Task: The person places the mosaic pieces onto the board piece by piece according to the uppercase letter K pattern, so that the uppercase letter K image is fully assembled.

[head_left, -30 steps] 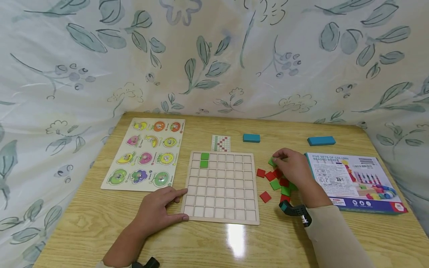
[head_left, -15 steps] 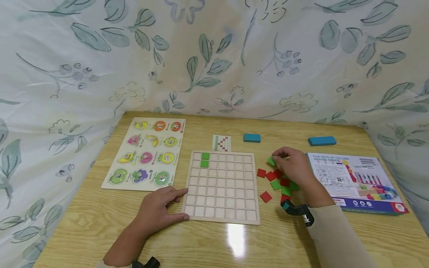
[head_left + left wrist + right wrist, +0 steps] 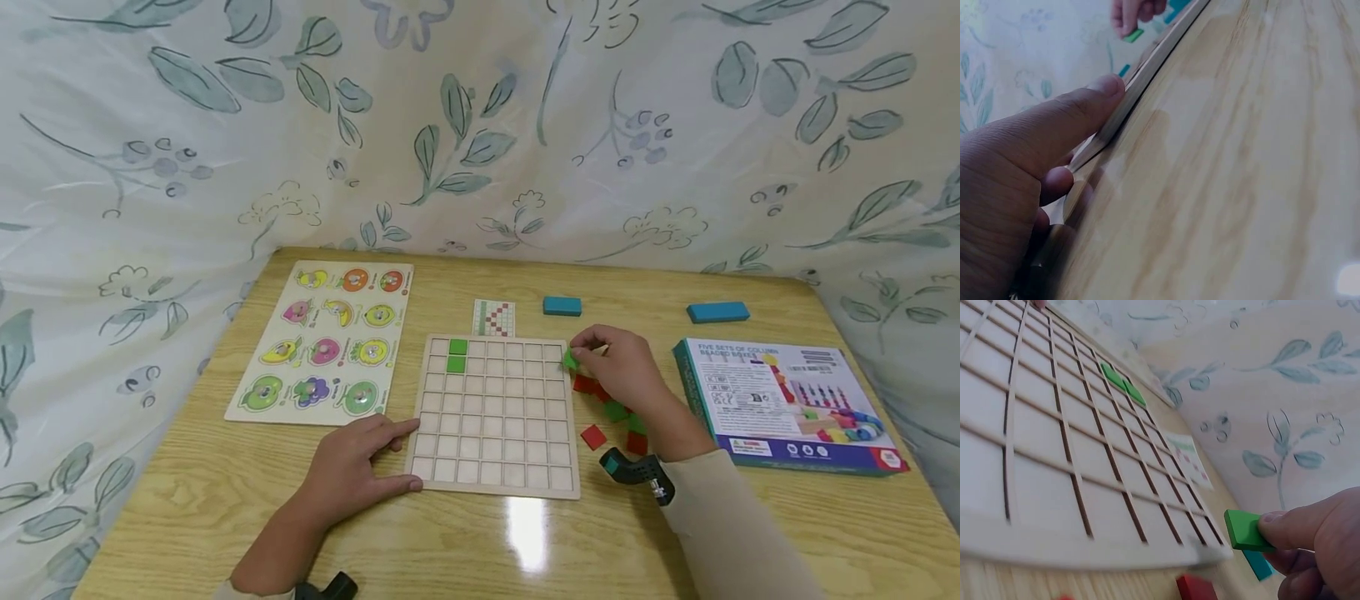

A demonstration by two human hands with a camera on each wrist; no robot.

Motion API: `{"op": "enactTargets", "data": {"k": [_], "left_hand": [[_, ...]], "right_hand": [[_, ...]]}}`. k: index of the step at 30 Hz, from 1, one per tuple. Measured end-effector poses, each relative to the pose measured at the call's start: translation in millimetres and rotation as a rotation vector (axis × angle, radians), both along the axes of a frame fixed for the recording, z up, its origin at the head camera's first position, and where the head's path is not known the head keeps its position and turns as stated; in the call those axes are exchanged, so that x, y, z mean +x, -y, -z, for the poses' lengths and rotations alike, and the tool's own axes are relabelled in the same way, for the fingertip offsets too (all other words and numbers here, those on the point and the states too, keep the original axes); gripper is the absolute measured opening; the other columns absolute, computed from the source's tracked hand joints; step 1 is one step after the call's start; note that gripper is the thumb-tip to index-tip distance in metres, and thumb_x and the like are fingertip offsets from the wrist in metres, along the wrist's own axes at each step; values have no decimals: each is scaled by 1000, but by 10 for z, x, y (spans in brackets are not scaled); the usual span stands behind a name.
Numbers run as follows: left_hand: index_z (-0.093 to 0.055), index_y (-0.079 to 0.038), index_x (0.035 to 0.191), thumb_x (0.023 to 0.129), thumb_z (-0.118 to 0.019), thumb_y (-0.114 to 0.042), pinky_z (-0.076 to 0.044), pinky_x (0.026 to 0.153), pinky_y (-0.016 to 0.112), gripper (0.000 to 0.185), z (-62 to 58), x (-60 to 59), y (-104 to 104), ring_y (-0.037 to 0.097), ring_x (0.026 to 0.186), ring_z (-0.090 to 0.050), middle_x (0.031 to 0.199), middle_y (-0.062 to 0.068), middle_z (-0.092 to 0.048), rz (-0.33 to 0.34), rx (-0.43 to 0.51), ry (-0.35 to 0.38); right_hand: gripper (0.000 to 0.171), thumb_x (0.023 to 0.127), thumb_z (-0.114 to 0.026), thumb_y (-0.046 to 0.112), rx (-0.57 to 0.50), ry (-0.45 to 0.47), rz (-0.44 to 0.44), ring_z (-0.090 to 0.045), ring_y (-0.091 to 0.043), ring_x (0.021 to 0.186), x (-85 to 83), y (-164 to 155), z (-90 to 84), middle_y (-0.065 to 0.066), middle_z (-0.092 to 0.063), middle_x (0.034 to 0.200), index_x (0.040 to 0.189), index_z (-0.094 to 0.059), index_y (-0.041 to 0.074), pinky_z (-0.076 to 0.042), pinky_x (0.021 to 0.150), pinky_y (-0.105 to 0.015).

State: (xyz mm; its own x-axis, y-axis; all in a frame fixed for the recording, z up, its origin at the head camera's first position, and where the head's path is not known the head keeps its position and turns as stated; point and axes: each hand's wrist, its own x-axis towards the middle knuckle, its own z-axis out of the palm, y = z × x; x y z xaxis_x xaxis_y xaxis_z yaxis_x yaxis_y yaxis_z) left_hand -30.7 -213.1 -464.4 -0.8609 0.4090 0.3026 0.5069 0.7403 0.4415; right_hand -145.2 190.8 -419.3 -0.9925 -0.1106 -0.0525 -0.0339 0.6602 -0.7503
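Pinching green tile (image 3: 571, 360) w/ right hand (image 3: 624, 371) fingers (image 3: 1285, 530); left hand (image 3: 352, 472) flat, steadying grid board (image 3: 492, 417).

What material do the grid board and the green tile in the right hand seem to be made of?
The grid board looks like pale unpainted wood, probably thin plywood: matte, light tan, with dark, perhaps laser-cut, lines between its squares. The green tile, pinched by the right hand, seems to be wood painted matte green; its thick flat edge shows, but paint hides any grain, so plastic is possible.

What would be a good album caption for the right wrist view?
The right hand pinches a green tile just off the corner of the wooden grid board.
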Motion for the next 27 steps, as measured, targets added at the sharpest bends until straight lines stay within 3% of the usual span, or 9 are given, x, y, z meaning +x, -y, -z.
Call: {"op": "enactTargets", "data": {"k": [12, 27], "left_hand": [[-77, -23, 135, 74, -93, -60, -42, 66, 24, 73, 10, -5, 7, -2, 78, -45, 94, -21, -56, -1, -2, 26], [-77, -24, 135, 73, -93, -61, -43, 67, 25, 73, 17, -2, 10, -2, 79, -46, 94, -22, -56, -2, -5, 20]], "right_hand": [[7, 105, -70, 14, -50, 16, -62, -58, -25, 79, -21, 350, 44, -3, -71, 99, 108, -77, 14, -51, 64, -35], [4, 102, -74, 13, -74, -12, -167, -60, -22, 86, -59, 825, 79, -1, -72, 101, 102, -79, 15, -51, 75, -37]]}}
